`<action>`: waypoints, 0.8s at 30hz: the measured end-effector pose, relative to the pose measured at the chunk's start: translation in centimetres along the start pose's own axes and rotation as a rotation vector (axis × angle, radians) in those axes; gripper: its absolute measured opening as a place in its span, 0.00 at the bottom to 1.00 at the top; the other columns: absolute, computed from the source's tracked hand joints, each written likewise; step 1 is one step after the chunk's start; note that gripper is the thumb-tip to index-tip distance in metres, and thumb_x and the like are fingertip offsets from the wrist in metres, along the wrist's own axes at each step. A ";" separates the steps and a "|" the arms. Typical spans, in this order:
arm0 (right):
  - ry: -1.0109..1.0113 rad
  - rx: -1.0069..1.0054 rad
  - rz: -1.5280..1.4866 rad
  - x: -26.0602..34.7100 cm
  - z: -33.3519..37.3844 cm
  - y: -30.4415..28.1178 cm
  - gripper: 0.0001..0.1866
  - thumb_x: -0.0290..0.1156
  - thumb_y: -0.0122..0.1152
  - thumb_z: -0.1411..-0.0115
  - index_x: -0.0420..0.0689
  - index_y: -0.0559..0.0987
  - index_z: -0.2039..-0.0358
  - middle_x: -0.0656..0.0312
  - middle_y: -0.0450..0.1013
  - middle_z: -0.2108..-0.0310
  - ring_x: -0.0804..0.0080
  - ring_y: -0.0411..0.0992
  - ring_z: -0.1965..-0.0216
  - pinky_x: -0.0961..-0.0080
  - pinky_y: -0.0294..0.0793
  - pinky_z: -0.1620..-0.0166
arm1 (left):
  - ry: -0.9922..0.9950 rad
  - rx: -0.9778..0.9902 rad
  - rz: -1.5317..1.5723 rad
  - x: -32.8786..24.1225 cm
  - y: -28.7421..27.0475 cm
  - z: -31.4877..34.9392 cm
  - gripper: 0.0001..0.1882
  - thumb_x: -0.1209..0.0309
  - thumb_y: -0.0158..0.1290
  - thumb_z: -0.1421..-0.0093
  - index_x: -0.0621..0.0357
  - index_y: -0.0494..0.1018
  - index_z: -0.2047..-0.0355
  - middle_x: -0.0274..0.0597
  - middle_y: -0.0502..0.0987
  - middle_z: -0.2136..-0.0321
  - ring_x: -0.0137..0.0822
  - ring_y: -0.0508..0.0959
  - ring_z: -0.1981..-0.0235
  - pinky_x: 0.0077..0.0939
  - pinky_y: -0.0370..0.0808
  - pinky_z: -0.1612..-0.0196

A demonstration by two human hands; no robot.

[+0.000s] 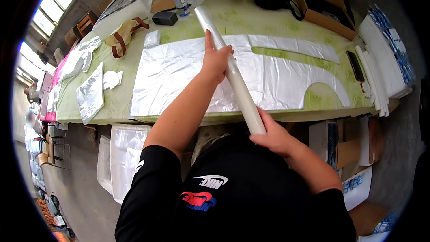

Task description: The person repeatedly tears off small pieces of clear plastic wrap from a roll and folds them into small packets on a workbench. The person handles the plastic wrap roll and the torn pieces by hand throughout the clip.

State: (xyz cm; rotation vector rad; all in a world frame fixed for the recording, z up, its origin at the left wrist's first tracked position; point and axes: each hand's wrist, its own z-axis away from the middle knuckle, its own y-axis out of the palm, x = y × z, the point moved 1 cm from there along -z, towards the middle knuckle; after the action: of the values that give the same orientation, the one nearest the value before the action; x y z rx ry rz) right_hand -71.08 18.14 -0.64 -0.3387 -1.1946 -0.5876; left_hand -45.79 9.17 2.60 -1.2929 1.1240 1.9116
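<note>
Silvery film makes up the loose piece lying left of the big cut-out sheet. A small folded packet sits just beyond the sheet's far left corner. Over the sheet's middle, our left hand grasps the upper part of a pale roll, index finger stretched along it and thumb across its top. The roll slants from beyond the sheet's far edge to past its near edge; whether it touches the sheet, we cannot tell. We judge it smooth and rather slippery, stiff along its length, with some heft if tightly wound, its outer layer easily creased. Past the sheet's near edge, our right hand grips the lower end. A wide hold, one hand toward each end, seems best for balance. Right of the sheet lie a dark phone-like device and slim white rolls.
</note>
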 end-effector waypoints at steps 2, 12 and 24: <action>0.002 0.048 -0.021 -0.3 1.1 -0.6 0.48 0.30 0.67 0.44 0.41 0.50 0.28 0.54 0.69 0.49 0.68 0.71 0.52 0.72 0.71 0.48 | -0.002 0.016 -0.017 -0.2 0.1 -1.8 0.53 0.80 0.53 0.40 0.29 0.34 0.25 0.46 0.70 0.56 0.35 0.75 0.67 0.36 0.79 0.66; 0.103 -0.114 -0.215 0.9 2.9 -2.4 0.32 0.26 0.63 0.41 0.39 0.64 0.37 0.59 0.73 0.63 0.72 0.75 0.70 0.73 0.78 0.65 | 0.147 0.004 -0.083 0.7 3.2 -4.4 0.48 0.79 0.52 0.40 0.37 0.42 0.24 0.48 0.75 0.60 0.37 0.76 0.67 0.37 0.78 0.65; -0.211 -0.473 0.593 -2.2 8.4 -6.3 0.38 0.29 0.69 0.49 0.39 0.68 0.37 0.49 0.72 0.47 0.57 0.73 0.47 0.66 0.73 0.44 | -0.267 0.181 -0.064 3.2 -5.4 1.6 0.31 0.68 0.50 0.30 0.54 0.56 0.28 0.49 0.74 0.49 0.38 0.77 0.53 0.34 0.78 0.53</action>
State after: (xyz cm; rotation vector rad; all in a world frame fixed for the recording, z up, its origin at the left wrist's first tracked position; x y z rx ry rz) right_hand -81.80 18.12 -0.25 -1.1356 -1.0714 -0.3075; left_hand -43.40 13.20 -1.86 -0.9342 1.0755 1.8252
